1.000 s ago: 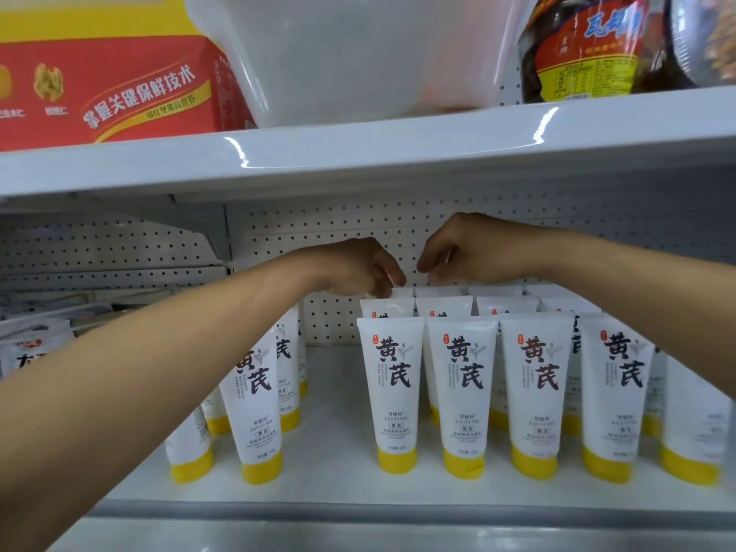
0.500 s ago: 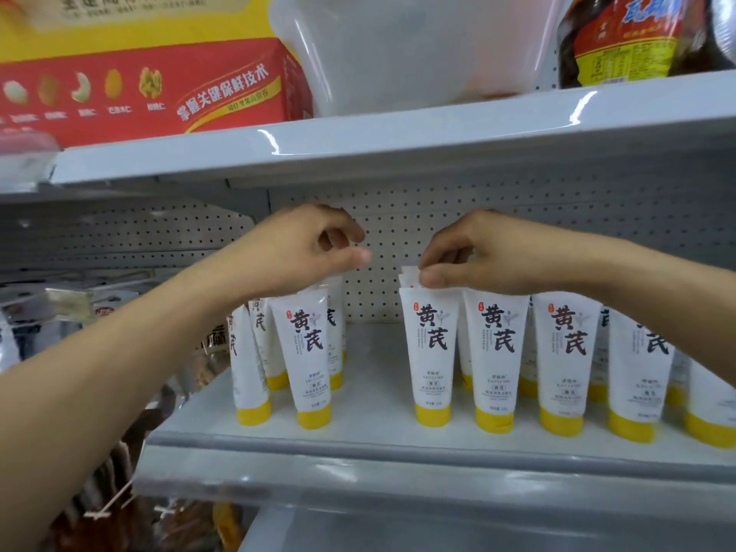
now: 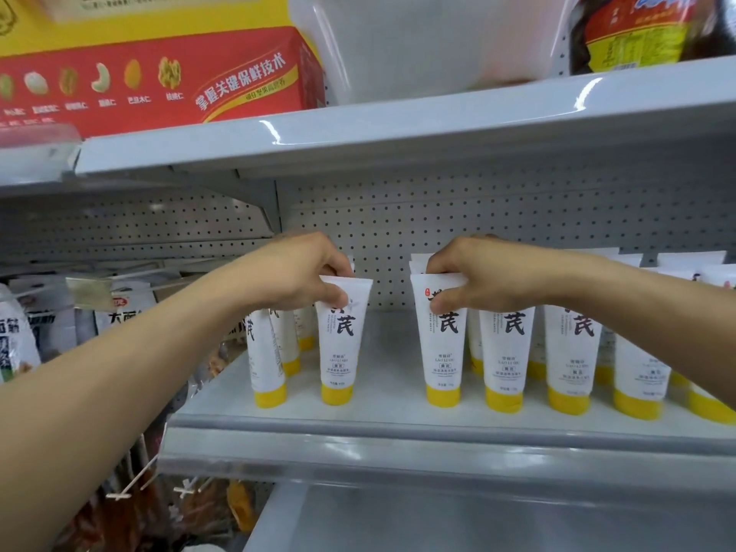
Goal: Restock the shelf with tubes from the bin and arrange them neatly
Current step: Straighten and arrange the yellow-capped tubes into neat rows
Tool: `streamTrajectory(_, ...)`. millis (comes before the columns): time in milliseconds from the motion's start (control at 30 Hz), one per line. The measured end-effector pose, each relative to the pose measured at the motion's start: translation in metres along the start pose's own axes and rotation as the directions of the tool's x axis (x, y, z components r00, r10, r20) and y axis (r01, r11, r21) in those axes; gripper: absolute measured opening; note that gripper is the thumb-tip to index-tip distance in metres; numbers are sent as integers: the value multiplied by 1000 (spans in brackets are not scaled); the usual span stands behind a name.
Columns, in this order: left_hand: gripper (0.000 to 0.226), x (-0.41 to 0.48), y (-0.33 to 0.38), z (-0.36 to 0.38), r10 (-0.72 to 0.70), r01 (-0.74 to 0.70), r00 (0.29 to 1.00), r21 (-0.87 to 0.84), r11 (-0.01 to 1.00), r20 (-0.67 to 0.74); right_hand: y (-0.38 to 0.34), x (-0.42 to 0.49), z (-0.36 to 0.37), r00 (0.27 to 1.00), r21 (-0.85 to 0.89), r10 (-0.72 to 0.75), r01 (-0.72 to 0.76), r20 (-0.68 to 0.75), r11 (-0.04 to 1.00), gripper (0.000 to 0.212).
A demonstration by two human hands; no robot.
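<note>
both hands reach forward, left and right each pinching a tube top.

Both hands cover the top characters on two tubes; the red box is cut off at left.

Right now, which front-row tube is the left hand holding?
The left hand pinches the tube just left of the gap, second from the row's left end.

Tubes upright in rows on shelf, bin on shelf above
</note>
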State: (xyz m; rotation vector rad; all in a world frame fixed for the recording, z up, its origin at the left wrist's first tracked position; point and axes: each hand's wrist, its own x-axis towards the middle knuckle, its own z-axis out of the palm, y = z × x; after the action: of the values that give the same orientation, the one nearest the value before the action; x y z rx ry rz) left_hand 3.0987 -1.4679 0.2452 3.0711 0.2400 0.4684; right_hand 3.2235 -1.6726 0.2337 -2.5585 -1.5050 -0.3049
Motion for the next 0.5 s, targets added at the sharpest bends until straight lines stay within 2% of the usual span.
streamTrajectory(100,5,8,3,5,50,-49,999,-59,997,8,1,0,0,1000,4,-13,13,1,1000,23)
streamTrajectory(233,8,15,6,10,89,-80,996,-244,966,27,3,1,1,1000,8,-26,26,-5,1000,25)
streamTrajectory(500,13,21,12,17,130,-123,991,-307,944,2,4,3,1,1000,27,-25,25,-4,999,25)
